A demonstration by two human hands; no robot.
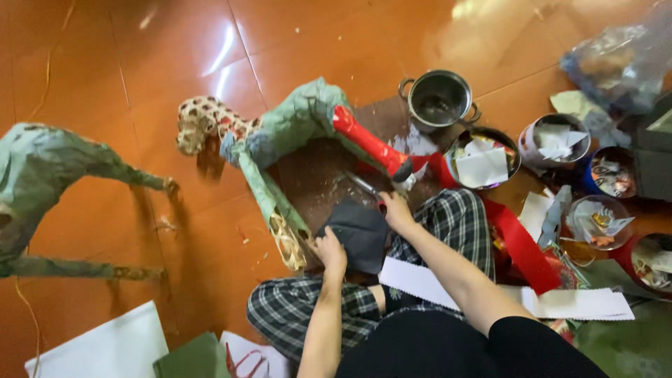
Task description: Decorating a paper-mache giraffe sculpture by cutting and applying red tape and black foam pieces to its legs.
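Orange floor tiles (126, 63) carry your clutter. Your left hand (330, 250) grips the dark paper piece (360, 234) on your lap; your right hand (395, 210) closes on scissors (364, 187) beside the woven green figure (280, 140). Keep the piece taut and cut slowly.

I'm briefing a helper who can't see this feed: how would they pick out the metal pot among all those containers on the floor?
Start at the green paper-covered animal frame on the orange floor, whose leg is wrapped in red. Just right of it stands the metal pot, at the far end of the cluster of bowls. It alone is bare shiny steel with two side handles; the bowl beside it holds paper scraps.
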